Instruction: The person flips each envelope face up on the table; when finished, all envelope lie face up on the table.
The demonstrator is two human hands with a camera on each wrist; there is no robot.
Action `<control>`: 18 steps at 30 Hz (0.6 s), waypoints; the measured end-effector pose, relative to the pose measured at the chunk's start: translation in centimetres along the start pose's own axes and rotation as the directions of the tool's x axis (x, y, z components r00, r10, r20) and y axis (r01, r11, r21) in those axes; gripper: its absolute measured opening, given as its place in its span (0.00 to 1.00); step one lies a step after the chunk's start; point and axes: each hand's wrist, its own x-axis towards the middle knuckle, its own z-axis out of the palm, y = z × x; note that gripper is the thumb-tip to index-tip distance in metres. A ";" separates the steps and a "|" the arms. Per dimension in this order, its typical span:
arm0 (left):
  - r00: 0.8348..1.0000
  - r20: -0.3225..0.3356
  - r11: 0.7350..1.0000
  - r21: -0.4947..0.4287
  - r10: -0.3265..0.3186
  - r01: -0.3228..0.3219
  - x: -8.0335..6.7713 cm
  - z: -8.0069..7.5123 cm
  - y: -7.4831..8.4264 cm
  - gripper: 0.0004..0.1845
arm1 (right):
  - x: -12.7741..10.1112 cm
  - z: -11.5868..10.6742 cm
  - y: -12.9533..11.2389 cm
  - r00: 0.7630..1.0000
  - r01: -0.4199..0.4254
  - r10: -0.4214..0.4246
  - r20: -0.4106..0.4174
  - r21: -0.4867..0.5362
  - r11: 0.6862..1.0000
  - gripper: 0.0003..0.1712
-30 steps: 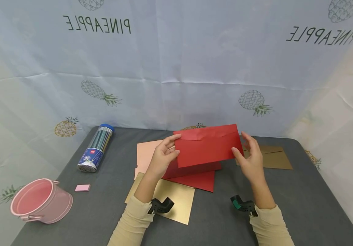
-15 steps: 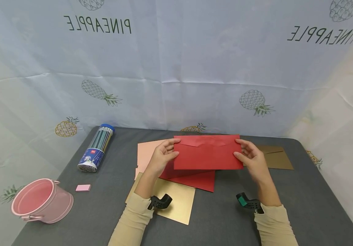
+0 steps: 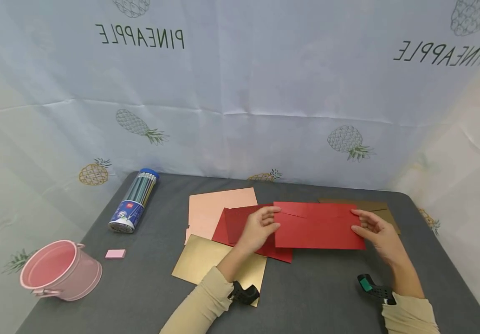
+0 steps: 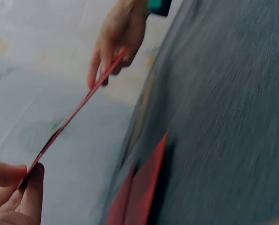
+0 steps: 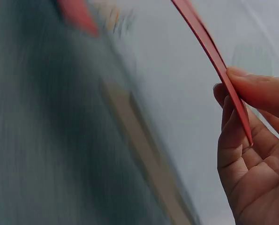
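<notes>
Both hands hold a bright red envelope (image 3: 317, 227) by its short ends, raised over the table with its flap side facing the head camera. My left hand (image 3: 258, 227) pinches its left end between thumb and fingers. At the other end, my right hand (image 3: 379, 232) pinches the edge, thumb in front; the right wrist view shows the envelope (image 5: 209, 44) nearly edge-on and slightly bowed. Beneath the left hand lie dark red envelopes (image 3: 240, 220), overlapping a pink envelope (image 3: 212, 204) and a gold envelope (image 3: 202, 257). Behind the right hand, a brown envelope (image 3: 384, 215) is partly covered from view.
On the left of the grey table (image 3: 139, 287) stand a pink bucket (image 3: 70, 278) and a tilted-looking clear tube of pencils (image 3: 135, 202) with a blue lid. A pink eraser (image 3: 115, 253) lies between them. A pineapple-print curtain (image 3: 240, 83) hangs behind the table.
Both hands have carried the red envelope down and to the right, from above the pile toward the brown envelope. It has been levelled from a slant, uncovering more of the pink and dark red envelopes.
</notes>
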 end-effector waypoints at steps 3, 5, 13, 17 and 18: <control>0.997 0.010 0.997 -0.013 -0.075 0.075 0.2 3.3 -0.3 0.20 | -1.5 -2.4 1.6 0.999 -0.054 0.054 -0.005 -0.118 0.992 0.27; 0.991 -0.002 0.991 -0.040 -0.132 0.131 0.5 5.8 -1.0 0.19 | -2.5 -4.0 2.8 0.995 -0.103 0.103 -0.010 -0.148 0.984 0.28; 0.950 -0.159 0.963 -0.045 -0.269 0.265 2.5 12.8 -1.9 0.18 | -4.3 -8.4 6.5 0.975 -0.222 0.222 0.002 -0.035 0.975 0.30; 0.943 -0.242 0.972 0.008 -0.227 0.236 4.1 14.6 -2.0 0.18 | -3.7 -9.8 7.3 0.972 -0.234 0.234 -0.007 -0.037 0.972 0.29; 0.943 -0.257 0.975 0.021 -0.210 0.223 4.5 14.9 -2.0 0.18 | -3.4 -10.0 7.3 0.970 -0.241 0.241 -0.013 -0.069 0.968 0.29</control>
